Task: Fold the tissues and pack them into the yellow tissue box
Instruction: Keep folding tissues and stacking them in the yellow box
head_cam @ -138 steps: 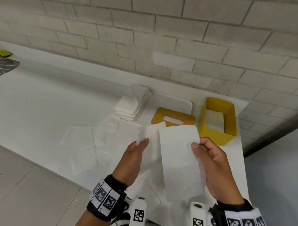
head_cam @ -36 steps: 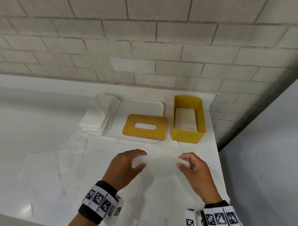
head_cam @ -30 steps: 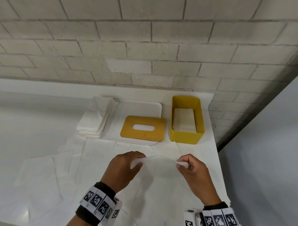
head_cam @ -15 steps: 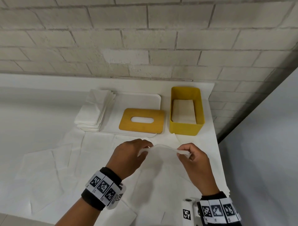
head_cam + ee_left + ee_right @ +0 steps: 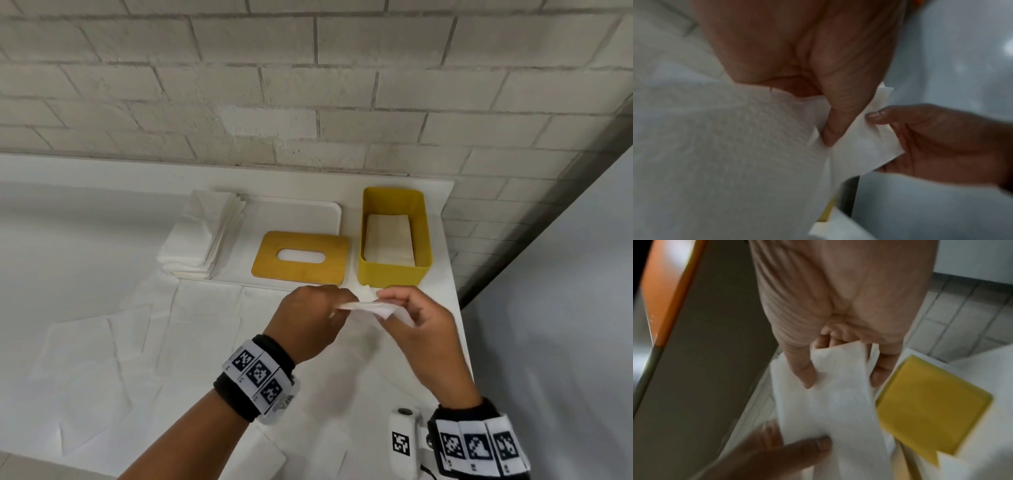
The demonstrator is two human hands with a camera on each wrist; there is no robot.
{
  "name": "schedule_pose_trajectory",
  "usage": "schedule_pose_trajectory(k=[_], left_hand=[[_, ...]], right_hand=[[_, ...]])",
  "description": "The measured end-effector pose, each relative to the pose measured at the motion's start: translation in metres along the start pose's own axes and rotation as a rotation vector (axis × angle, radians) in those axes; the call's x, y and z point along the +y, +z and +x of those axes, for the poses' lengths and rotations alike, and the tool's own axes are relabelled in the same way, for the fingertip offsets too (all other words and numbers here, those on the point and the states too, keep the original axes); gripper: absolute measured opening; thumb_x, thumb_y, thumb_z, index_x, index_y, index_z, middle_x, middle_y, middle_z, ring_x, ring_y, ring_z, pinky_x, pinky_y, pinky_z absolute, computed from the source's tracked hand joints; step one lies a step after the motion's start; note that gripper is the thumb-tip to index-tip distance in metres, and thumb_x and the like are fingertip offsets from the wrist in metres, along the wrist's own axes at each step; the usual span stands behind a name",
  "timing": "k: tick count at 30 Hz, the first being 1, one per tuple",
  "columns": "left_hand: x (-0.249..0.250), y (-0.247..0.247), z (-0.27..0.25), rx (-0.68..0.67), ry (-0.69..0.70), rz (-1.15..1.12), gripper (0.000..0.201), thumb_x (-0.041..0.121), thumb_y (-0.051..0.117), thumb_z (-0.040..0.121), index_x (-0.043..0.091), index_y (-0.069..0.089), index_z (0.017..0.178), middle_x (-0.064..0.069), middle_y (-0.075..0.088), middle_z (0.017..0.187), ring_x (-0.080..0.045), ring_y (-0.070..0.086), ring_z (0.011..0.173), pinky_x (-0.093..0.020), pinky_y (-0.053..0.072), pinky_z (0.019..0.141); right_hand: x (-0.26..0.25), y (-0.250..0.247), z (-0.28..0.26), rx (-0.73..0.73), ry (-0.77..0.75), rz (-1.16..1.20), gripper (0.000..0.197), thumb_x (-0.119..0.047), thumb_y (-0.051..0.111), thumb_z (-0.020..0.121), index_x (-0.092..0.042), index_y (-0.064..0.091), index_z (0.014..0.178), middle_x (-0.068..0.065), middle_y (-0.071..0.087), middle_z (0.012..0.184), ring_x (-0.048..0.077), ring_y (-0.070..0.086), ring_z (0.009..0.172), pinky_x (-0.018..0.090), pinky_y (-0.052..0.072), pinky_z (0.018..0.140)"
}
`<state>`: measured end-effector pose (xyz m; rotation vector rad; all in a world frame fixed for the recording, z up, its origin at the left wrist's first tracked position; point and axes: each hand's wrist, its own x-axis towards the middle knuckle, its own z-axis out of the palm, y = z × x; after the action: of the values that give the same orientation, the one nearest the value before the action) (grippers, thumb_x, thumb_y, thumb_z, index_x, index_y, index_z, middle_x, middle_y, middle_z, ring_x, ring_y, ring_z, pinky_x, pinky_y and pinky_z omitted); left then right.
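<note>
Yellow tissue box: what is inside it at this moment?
The yellow tissue box stands open, with a flat stack of folded white tissues lying in it. Only the top sheet shows; the number of sheets beneath and the box floor are covered.

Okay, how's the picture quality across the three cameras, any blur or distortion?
Head view: sharp, evenly lit, wide-angle bending of the brick wall. Left wrist view: dim and soft, the tissue and left hand blurred. Right wrist view: motion-smeared, worst on the yellow tissue box.
</note>
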<state>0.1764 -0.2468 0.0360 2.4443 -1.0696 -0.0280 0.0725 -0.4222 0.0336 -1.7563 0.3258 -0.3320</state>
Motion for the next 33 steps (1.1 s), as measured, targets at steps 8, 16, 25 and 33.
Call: schedule_pose_trajectory(k=[8, 16, 25, 33], left_hand=[[0.009, 0.001, -0.011, 0.151, -0.392, -0.781, 0.010, 0.025, 0.072, 0.096, 0.031, 0.074, 0.103, 0.008, 0.079, 0.096, -0.008, 0.074, 0.090, -0.038, 0.063, 0.083], [0.009, 0.021, -0.014, 0.173, -0.450, -0.624, 0.013, 0.035, 0.071, 0.094, 0.032, 0.068, 0.107, 0.021, 0.072, 0.090, 0.002, 0.070, 0.085, -0.014, 0.056, 0.072], [0.013, 0.015, -0.007, 0.125, -0.516, -0.666, 0.025, 0.029, 0.070, 0.096, 0.026, 0.066, 0.072, 0.021, 0.070, 0.065, -0.002, 0.067, 0.064, -0.014, 0.048, 0.058], [0.027, -0.014, 0.002, 0.161, -0.780, -1.656, 0.024, 0.012, 0.061, 0.099, 0.011, 0.068, 0.122, -0.007, 0.077, 0.119, -0.020, 0.074, 0.107, -0.045, 0.053, 0.102]], right_hand=[[-0.012, 0.009, 0.007, -0.006, 0.017, 0.179, 0.022, -0.007, 0.069, 0.094, -0.021, 0.070, 0.111, 0.000, 0.076, 0.106, 0.020, 0.072, 0.100, 0.039, 0.060, 0.088], [0.020, 0.035, 0.000, 0.141, 0.077, 0.098, 0.016, -0.015, 0.062, 0.099, -0.028, 0.071, 0.106, -0.008, 0.076, 0.097, 0.011, 0.073, 0.091, 0.043, 0.062, 0.084], [0.035, 0.027, -0.006, 0.082, 0.155, 0.092, 0.015, -0.017, 0.067, 0.095, -0.027, 0.072, 0.104, -0.008, 0.077, 0.097, 0.011, 0.073, 0.091, 0.037, 0.062, 0.080], [0.022, 0.029, -0.010, 0.120, 0.240, 0.451, 0.020, -0.019, 0.070, 0.093, -0.015, 0.074, 0.113, 0.004, 0.078, 0.106, 0.020, 0.073, 0.100, 0.034, 0.058, 0.079]])
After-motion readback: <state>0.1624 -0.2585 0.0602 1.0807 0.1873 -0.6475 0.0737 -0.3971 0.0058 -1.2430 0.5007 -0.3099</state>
